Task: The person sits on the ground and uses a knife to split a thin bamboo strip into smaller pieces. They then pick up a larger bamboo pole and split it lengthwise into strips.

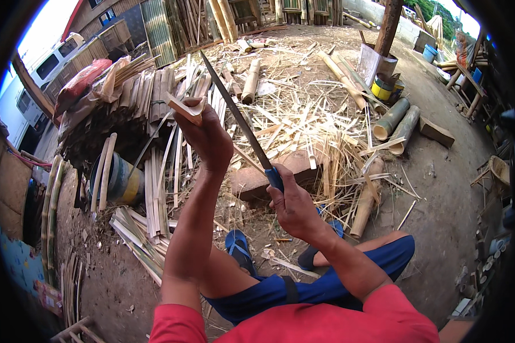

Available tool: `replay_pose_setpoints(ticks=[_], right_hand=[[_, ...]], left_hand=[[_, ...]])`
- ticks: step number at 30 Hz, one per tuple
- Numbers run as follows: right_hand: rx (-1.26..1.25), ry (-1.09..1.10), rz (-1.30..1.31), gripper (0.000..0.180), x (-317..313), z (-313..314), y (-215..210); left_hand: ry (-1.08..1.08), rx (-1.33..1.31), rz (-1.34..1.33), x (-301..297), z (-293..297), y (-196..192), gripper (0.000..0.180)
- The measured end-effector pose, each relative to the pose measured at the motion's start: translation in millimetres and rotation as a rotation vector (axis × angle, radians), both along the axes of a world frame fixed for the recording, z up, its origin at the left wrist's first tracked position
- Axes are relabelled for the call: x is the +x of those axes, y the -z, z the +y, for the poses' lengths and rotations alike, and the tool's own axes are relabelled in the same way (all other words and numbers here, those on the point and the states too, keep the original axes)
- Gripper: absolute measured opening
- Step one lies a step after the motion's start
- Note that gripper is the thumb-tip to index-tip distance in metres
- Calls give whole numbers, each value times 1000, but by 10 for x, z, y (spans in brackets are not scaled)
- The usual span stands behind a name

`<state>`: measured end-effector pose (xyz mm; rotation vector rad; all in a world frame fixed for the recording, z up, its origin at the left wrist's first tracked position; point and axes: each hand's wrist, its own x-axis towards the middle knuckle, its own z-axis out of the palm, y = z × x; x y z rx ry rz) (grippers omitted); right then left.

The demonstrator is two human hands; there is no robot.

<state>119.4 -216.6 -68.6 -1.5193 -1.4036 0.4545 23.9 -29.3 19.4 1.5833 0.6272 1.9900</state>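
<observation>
Split bamboo piece [187, 108], left of upper centre, sits gripped in the left hand [208, 136]; the right hand [294, 207] grasps a long knife [238, 111]. Shavings [286, 127] litter the centre (much seems done); round culms [405, 131] at right look unsplit.

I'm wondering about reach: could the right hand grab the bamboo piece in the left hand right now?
Probably not: the right hand is closed around the blue handle of the knife, though the bamboo piece, sticking out of the left hand, looks near enough.
</observation>
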Motion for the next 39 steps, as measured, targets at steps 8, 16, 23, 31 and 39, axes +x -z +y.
replay_pose_setpoints(ticks=[8,16,23,31,39], right_hand=[[-122,-27,-53,32,7,156,-217],[-286,-21,-82,28,-22,303,-80],[-416,0,-224,30,55,393,156],[-517,9,-247,31,89,465,303],[-494,47,-299,29,205,592,908]], left_hand=[[35,81,-67,116,-120,92,20],[-63,6,-67,100,-100,133,18],[-15,14,-69,29,-85,168,20],[-100,64,-57,-19,-10,121,19],[-104,9,38,62,74,102,21]])
